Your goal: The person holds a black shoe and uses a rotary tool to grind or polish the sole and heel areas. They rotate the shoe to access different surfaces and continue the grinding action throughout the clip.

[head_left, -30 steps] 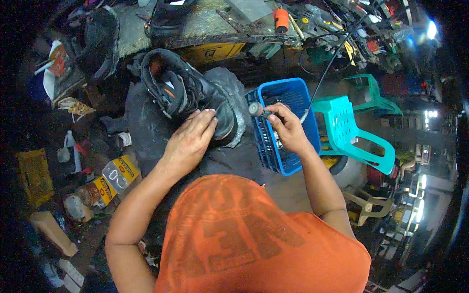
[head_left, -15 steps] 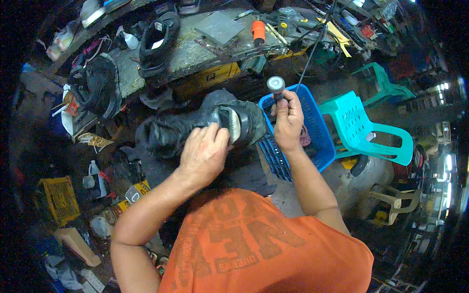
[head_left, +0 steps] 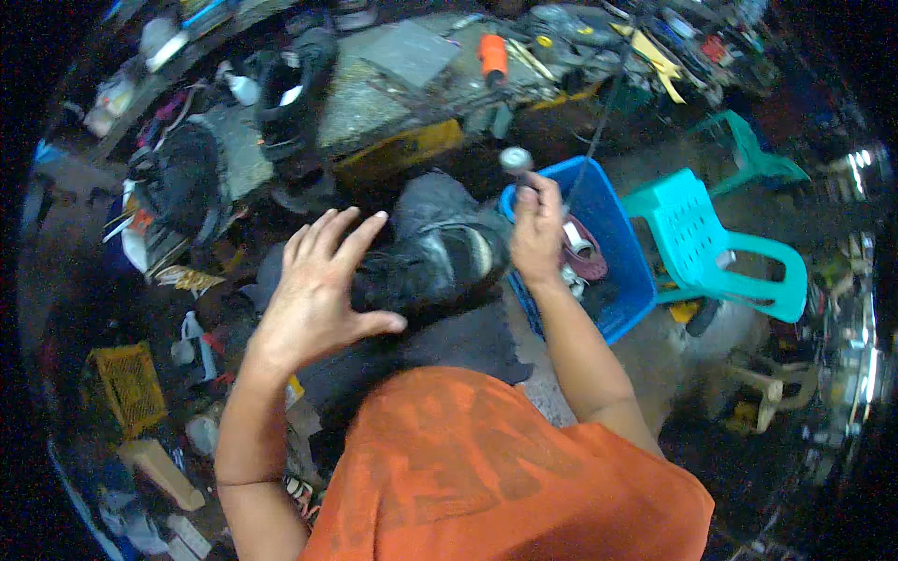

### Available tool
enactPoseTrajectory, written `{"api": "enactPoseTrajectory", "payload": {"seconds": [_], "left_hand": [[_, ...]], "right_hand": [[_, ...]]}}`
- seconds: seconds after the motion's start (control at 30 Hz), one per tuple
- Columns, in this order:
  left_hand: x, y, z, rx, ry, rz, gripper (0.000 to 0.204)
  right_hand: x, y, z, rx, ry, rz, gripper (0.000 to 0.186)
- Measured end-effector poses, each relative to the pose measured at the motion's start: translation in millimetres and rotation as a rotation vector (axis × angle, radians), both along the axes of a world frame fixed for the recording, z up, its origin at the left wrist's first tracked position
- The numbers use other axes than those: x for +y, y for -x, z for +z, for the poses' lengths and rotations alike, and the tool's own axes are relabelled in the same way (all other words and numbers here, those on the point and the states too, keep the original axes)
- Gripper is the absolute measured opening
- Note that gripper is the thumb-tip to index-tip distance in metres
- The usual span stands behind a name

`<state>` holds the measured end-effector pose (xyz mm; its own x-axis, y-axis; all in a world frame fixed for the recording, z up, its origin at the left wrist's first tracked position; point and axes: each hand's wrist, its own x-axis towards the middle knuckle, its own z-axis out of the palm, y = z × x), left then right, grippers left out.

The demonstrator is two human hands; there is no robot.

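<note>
A black boot [head_left: 421, 271] lies across my lap, its pale lining or sole edge [head_left: 480, 251] showing near the right end. Spread wide over the boot's left part, my left hand [head_left: 313, 294] is open and holds nothing; whether it touches the leather I cannot tell. My right hand [head_left: 540, 234] is closed round a hammer, with its round metal head [head_left: 514, 160] sticking up above the fist. That fist is just right of the boot, beside a blue plastic basket [head_left: 644, 271]. Most of the hammer's handle is hidden by my fingers.
Inside the basket lies a dark pink shoe [head_left: 587, 257]. Turquoise plastic chairs [head_left: 690, 224] stand to the right. Ahead, a cluttered workbench [head_left: 360, 103] carries black shoes [head_left: 292, 93] and an orange bottle-like object [head_left: 492, 58]. A yellow crate [head_left: 129, 388] is at the left.
My left hand has let go of the boot's upper, opened and moved left. The boot has shifted right and slightly down. My right hand still grips the hammer, slightly left of before.
</note>
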<state>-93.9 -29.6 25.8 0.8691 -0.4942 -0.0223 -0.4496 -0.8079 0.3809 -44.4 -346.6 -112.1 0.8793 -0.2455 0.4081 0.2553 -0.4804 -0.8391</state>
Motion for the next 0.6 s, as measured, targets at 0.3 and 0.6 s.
{"api": "enactPoseTrajectory", "payload": {"seconds": [0.3, 0.6], "left_hand": [[56.0, 42.1, -101.8, 0.101, 0.534, 0.213, 0.122], [55.2, 60.5, -105.1, -0.263, 0.829, 0.591, 0.051]], "right_hand": [[-10.0, -9.7, -24.7, 0.106, -0.062, -0.120, 0.035], [-33.9, -18.0, 13.5, -0.057, -0.125, -0.222, 0.033]]}}
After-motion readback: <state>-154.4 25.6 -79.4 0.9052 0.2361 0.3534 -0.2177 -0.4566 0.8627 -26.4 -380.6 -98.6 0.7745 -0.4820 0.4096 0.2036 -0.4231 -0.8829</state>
